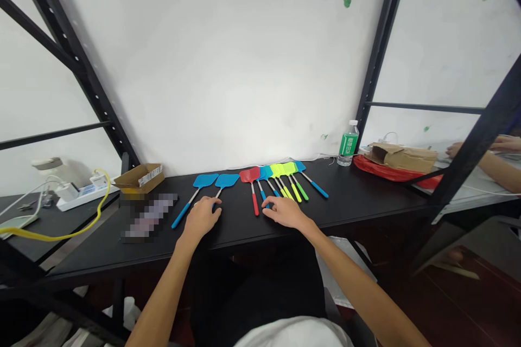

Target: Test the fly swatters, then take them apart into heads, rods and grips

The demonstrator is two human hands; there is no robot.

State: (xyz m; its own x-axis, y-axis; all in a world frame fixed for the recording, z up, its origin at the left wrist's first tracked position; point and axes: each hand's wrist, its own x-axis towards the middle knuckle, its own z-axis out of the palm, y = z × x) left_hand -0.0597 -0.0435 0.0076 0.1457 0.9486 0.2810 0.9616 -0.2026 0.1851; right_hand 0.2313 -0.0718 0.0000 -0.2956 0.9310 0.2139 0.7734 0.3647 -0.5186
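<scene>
My left hand (202, 216) is closed at the handle of a blue fly swatter (227, 180), whose head lies flat on the black table. To its left, another blue fly swatter (205, 180) lies slanted. My right hand (287, 211) has thumb and index finger closed about the blue handle end of a fly swatter (261, 191) just right of a red fly swatter (249, 175). Farther right, yellow-green fly swatters (290, 168) and a blue one (314, 185) overlap in a fan. My hands partly cover the handles they touch.
An opened cardboard box (142, 176) and a blurred-out flat item (152, 217) lie at left, near a power strip (87, 195). A water bottle (348, 143) stands back right, beside a cardboard package (402, 157) on red plastic. Another person's arm (496, 165) shows at far right.
</scene>
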